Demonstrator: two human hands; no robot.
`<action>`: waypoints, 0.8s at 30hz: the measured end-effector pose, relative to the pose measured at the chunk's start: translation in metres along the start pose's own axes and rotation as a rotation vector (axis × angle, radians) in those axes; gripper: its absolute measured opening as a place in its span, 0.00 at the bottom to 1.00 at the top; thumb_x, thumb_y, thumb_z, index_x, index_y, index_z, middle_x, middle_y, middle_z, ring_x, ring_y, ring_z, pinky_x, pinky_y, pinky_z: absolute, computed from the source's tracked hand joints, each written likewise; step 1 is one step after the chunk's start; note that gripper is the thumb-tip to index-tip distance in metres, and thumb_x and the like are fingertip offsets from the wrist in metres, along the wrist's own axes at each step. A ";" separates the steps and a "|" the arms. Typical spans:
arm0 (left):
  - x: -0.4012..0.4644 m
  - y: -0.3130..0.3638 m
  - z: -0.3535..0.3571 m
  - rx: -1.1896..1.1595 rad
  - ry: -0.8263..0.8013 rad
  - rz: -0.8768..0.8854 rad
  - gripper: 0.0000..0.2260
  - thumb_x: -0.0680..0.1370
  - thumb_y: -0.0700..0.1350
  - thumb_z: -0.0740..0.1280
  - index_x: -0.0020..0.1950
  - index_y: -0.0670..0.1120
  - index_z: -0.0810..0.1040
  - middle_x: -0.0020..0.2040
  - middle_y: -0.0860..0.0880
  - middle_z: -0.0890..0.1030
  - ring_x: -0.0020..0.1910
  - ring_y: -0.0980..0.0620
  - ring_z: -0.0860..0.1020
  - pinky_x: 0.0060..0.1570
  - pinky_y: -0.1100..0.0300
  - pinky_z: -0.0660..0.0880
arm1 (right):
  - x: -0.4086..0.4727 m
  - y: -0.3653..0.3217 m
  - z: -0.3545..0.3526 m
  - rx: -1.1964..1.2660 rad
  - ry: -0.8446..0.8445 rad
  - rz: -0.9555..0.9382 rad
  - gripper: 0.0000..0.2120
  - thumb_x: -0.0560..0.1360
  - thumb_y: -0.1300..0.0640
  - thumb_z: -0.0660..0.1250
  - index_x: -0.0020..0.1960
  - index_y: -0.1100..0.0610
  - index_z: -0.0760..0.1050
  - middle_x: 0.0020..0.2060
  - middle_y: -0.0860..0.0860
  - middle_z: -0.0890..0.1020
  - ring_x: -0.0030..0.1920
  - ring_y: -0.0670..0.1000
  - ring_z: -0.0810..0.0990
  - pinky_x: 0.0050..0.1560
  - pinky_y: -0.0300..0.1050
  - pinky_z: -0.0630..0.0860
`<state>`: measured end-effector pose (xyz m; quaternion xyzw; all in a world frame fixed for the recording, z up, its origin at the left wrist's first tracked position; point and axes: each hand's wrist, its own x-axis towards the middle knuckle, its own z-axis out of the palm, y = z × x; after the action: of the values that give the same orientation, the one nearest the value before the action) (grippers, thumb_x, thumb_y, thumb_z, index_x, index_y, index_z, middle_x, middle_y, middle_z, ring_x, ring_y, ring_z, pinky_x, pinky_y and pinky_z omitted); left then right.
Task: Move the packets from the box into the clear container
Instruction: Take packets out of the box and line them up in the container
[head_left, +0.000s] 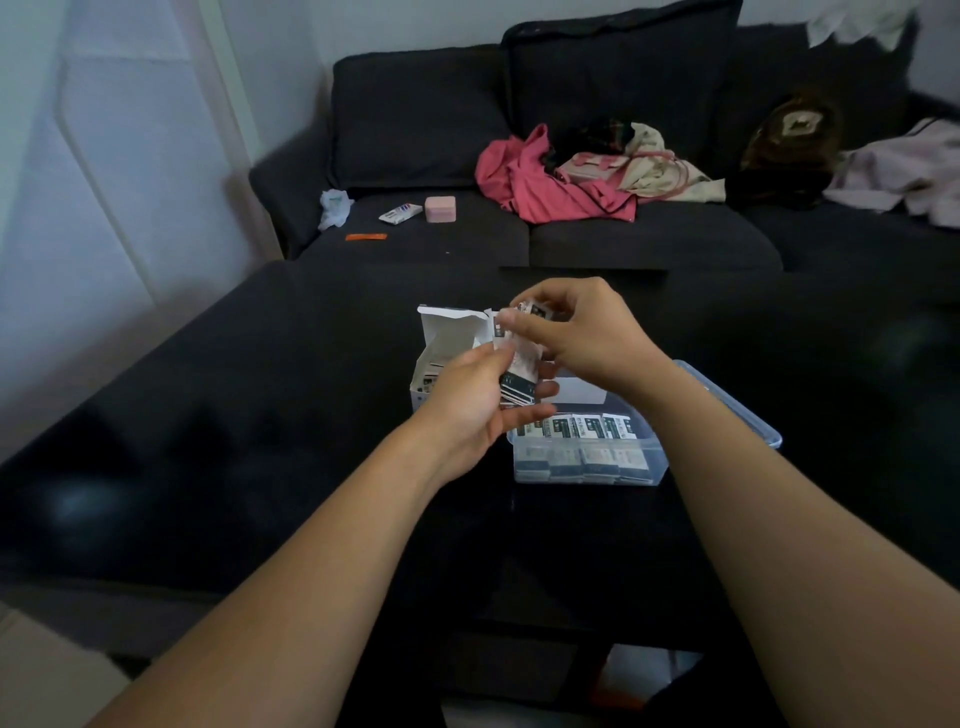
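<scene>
An open white cardboard box (447, 345) stands on the black table, its lid flap up, with more packets showing inside. My left hand (480, 402) grips a stack of white and dark green packets (519, 382) just right of the box. My right hand (576, 330) pinches the top of that stack from above. Below and to the right sits the clear plastic container (649, 460), with a row of similar packets standing inside it. My right forearm crosses over the container's right half.
The glossy black table (260, 441) spreads around the box and container. Behind it a dark sofa (571, 228) holds a pink garment (540, 187), a pink case (441, 209), a small packet, a bag and other clothes. A white wall is at left.
</scene>
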<state>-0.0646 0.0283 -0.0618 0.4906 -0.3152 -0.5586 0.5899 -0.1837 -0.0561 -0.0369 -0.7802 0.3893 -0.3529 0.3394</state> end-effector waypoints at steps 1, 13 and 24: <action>0.001 0.000 0.000 -0.012 0.017 0.013 0.14 0.87 0.45 0.55 0.65 0.41 0.75 0.51 0.40 0.84 0.42 0.50 0.85 0.36 0.58 0.81 | 0.001 0.001 -0.002 0.028 -0.007 0.002 0.09 0.76 0.51 0.73 0.53 0.55 0.83 0.43 0.52 0.86 0.42 0.50 0.86 0.41 0.46 0.85; 0.005 -0.005 0.006 -0.034 0.099 0.098 0.13 0.85 0.38 0.60 0.69 0.44 0.75 0.60 0.41 0.83 0.48 0.48 0.85 0.39 0.56 0.83 | 0.000 0.004 -0.018 0.179 0.030 0.073 0.11 0.72 0.67 0.76 0.53 0.62 0.83 0.44 0.57 0.87 0.43 0.53 0.88 0.45 0.46 0.85; 0.001 -0.003 0.009 -0.040 0.088 0.042 0.13 0.86 0.41 0.56 0.67 0.47 0.75 0.60 0.43 0.82 0.51 0.46 0.84 0.39 0.53 0.84 | -0.004 0.003 -0.027 0.183 -0.107 0.130 0.04 0.78 0.64 0.70 0.52 0.61 0.82 0.36 0.50 0.85 0.29 0.41 0.78 0.30 0.35 0.73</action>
<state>-0.0741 0.0259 -0.0613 0.4960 -0.2880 -0.5300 0.6246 -0.2084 -0.0611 -0.0265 -0.7369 0.3867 -0.3222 0.4513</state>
